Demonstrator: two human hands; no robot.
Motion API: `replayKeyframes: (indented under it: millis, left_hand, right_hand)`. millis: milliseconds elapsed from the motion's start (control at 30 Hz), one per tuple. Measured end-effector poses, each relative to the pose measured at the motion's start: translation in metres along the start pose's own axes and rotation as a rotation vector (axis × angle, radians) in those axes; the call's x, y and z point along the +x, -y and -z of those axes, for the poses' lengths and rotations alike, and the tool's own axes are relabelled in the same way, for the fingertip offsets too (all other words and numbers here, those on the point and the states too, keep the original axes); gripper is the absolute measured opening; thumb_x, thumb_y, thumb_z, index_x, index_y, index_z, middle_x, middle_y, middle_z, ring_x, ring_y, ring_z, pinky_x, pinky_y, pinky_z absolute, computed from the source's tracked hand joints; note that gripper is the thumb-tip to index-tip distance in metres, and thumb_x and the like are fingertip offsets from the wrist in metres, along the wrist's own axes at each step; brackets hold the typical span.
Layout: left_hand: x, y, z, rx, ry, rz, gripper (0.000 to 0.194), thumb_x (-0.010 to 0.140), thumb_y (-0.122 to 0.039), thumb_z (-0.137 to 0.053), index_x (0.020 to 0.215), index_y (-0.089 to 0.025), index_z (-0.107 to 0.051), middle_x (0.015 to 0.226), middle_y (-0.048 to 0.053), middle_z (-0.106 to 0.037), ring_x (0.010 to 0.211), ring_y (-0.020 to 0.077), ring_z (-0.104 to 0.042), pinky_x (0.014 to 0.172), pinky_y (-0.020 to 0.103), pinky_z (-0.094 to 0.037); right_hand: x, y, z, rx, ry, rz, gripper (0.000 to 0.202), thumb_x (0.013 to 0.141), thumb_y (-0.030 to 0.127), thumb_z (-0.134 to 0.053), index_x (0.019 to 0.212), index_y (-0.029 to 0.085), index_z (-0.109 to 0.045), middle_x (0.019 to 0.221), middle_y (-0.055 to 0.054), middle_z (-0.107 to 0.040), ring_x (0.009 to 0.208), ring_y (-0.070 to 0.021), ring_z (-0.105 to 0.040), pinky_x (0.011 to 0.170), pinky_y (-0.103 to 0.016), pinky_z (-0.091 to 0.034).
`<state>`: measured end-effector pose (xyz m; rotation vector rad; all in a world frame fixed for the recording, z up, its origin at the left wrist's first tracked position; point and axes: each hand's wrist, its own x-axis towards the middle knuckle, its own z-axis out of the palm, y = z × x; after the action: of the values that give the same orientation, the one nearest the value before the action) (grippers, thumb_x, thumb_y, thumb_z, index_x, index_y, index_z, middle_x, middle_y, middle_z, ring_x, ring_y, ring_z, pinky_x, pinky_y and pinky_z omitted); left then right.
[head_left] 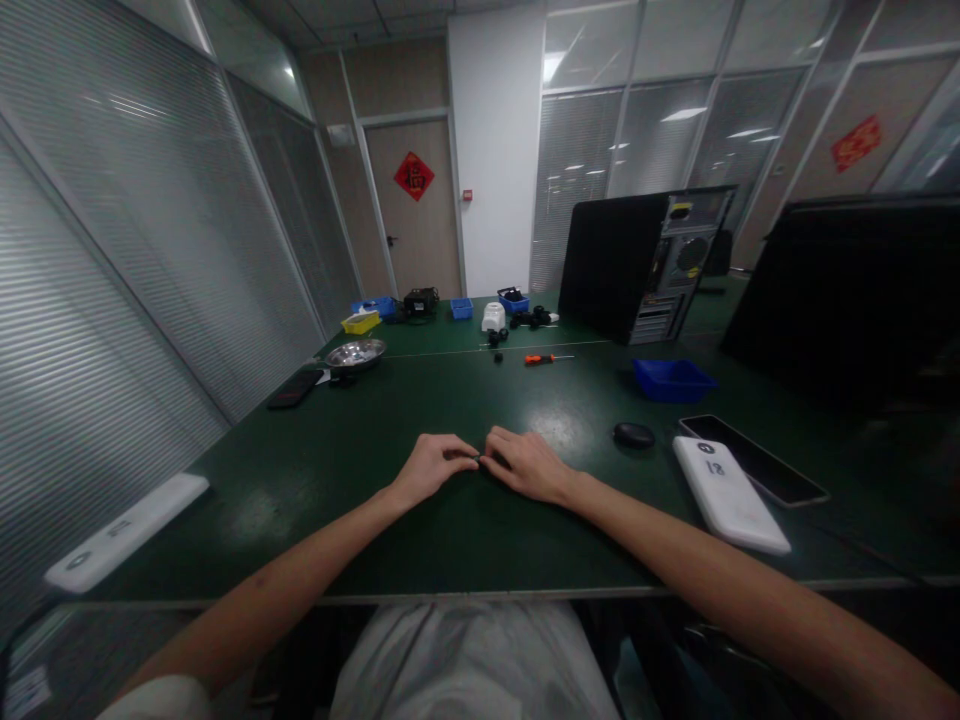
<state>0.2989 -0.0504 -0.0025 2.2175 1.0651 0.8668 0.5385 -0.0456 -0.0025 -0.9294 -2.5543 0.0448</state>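
Both hands meet over the green table [315, 530], near its middle. My left hand [437, 466] is closed in a pinch, thumb and fingertips pressed together. Facing it, my right hand [525, 463] is also pinched, its fingertips almost touching those of the left. A tiny dark item [477, 458] shows between the two sets of fingertips, too small to identify. Beyond the hands lies an orange-and-black screwdriver [540, 359], with a small black piece [499, 357] to its left.
On the right are a black mouse [634, 435], a blue tray [673, 380], a white device [729, 492] over a dark phone [780, 475], and a computer case [637, 265]. At left are another white device [127, 530], a metal dish [356, 354] and a dark phone [295, 389].
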Motion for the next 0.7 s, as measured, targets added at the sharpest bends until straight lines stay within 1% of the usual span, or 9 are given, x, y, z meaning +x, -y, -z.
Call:
replayKeyframes:
  millis: [100,200,267,333,367,400,500,567,700]
  left_hand:
    - [-0.001,-0.001,0.002,-0.023,0.020,-0.021,0.021,0.090,-0.034,-0.071,0.105,-0.022,-0.082,0.103,0.006,-0.077,0.094,0.0205,-0.069,0.088,0.029,-0.051]
    - [0.001,0.000,0.005,-0.044,0.045,-0.014,0.023,0.094,-0.035,-0.066,0.104,-0.020,-0.081,0.100,0.007,-0.076,0.084,0.0184,-0.068,0.081,0.028,-0.052]
    - [0.004,0.002,0.007,-0.023,0.000,-0.017,0.026,0.096,-0.036,-0.063,0.103,-0.019,-0.081,0.100,0.008,-0.075,0.083,0.0179,-0.067,0.078,0.028,-0.052]
    - [0.008,0.005,0.008,0.038,-0.066,-0.039,0.025,0.096,-0.035,-0.063,0.102,-0.019,-0.081,0.099,0.008,-0.074,0.087,0.0188,-0.066,0.081,0.029,-0.051]
    - [0.011,0.007,0.008,0.072,-0.079,-0.052,0.023,0.096,-0.035,-0.064,0.101,-0.020,-0.081,0.099,0.008,-0.073,0.088,0.0192,-0.066,0.082,0.030,-0.050]
    - [0.013,0.009,0.008,0.102,-0.070,-0.064,0.022,0.095,-0.034,-0.065,0.099,-0.020,-0.081,0.097,0.008,-0.072,0.089,0.0194,-0.066,0.082,0.030,-0.050]
    - [0.015,0.015,0.007,0.173,0.016,-0.110,0.023,0.098,-0.032,-0.061,0.097,-0.019,-0.080,0.099,0.008,-0.070,0.093,0.0197,-0.064,0.086,0.031,-0.049]
    - [0.012,0.017,0.008,0.206,0.054,-0.132,0.026,0.101,-0.030,-0.056,0.102,-0.019,-0.079,0.104,0.009,-0.069,0.098,0.0199,-0.063,0.089,0.032,-0.049]
    - [0.002,0.010,0.011,0.208,0.040,-0.114,0.029,0.104,-0.029,-0.050,0.118,-0.022,-0.074,0.116,0.008,-0.067,0.107,0.0196,-0.061,0.094,0.033,-0.048]
  right_hand:
    - [0.000,0.000,0.000,-0.013,0.010,-0.005,0.016,0.103,0.036,-0.050,0.104,0.021,-0.057,0.099,-0.002,-0.061,0.072,-0.0128,-0.053,0.060,-0.028,-0.026]
    - [0.000,0.001,0.003,-0.019,0.021,-0.010,0.016,0.103,0.036,-0.051,0.104,0.021,-0.057,0.099,-0.002,-0.061,0.073,-0.0132,-0.054,0.060,-0.028,-0.026]
    - [0.000,0.002,0.004,-0.013,0.026,-0.015,0.017,0.103,0.037,-0.051,0.104,0.022,-0.058,0.100,-0.002,-0.062,0.074,-0.0135,-0.055,0.060,-0.028,-0.027]
    - [0.000,0.003,0.006,-0.010,0.024,-0.023,0.017,0.103,0.037,-0.051,0.105,0.022,-0.058,0.101,-0.003,-0.062,0.074,-0.0134,-0.055,0.061,-0.028,-0.028]
    - [0.000,0.003,0.006,-0.007,0.024,-0.026,0.018,0.103,0.038,-0.051,0.105,0.022,-0.059,0.101,-0.003,-0.062,0.073,-0.0134,-0.055,0.061,-0.028,-0.028]
    - [0.000,0.003,0.006,-0.004,0.024,-0.027,0.018,0.103,0.038,-0.052,0.104,0.022,-0.059,0.101,-0.003,-0.062,0.073,-0.0132,-0.055,0.061,-0.027,-0.028]
    - [0.000,0.002,0.007,0.008,0.017,-0.030,0.018,0.102,0.038,-0.053,0.103,0.021,-0.060,0.100,-0.002,-0.062,0.073,-0.0131,-0.055,0.061,-0.027,-0.030]
    - [-0.001,0.002,0.009,0.021,0.007,-0.035,0.018,0.102,0.038,-0.053,0.102,0.021,-0.060,0.099,-0.002,-0.062,0.074,-0.0130,-0.055,0.061,-0.027,-0.030]
    - [-0.002,-0.001,0.012,0.046,-0.016,-0.048,0.019,0.102,0.037,-0.052,0.100,0.021,-0.059,0.098,-0.002,-0.061,0.073,-0.0128,-0.054,0.061,-0.026,-0.031]
